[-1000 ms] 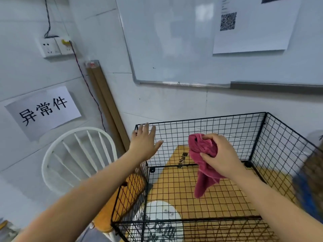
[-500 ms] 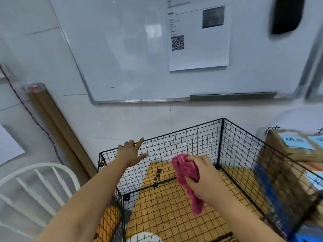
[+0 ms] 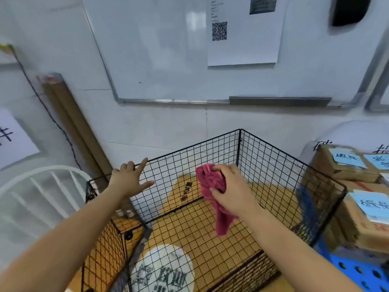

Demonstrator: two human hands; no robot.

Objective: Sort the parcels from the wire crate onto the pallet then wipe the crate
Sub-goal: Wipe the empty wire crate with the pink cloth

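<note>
Head view. My right hand (image 3: 229, 192) is clenched around a pink cloth (image 3: 207, 180). The bunched part sits under my fingers and thumb, and a loose tail hangs below the hand. Hand and cloth are inside the crate (image 3: 172, 186), above its mesh floor and near the far corner. I cannot tell if the cloth touches the wire.

My left hand (image 3: 130, 180) is to the left of the cloth hand, at the crate's far-left wall. The fingers are spread and rest on the top rim, the index finger is straight along the wire, and the thumb is out in front of the mesh. It grasps nothing.

Below both hands, a yellow surface and a white disc (image 3: 162, 268) with dark characters show through the mesh floor.

To the right of my right hand, outside the crate wall, the parcels (image 3: 345, 165) are stacked, brown boxes with blue labels. Beneath them, nearer to me, is the blue pallet (image 3: 357, 268), of which only a corner shows.

To the left of my left hand is a white chair (image 3: 42, 186). Beyond that hand a brown tube (image 3: 71, 123) leans on the wall, with a dark cable (image 3: 52, 121) beside it.

Above both hands, a whiteboard (image 3: 168, 49) carries a sheet (image 3: 244, 49) with a QR code.
</note>
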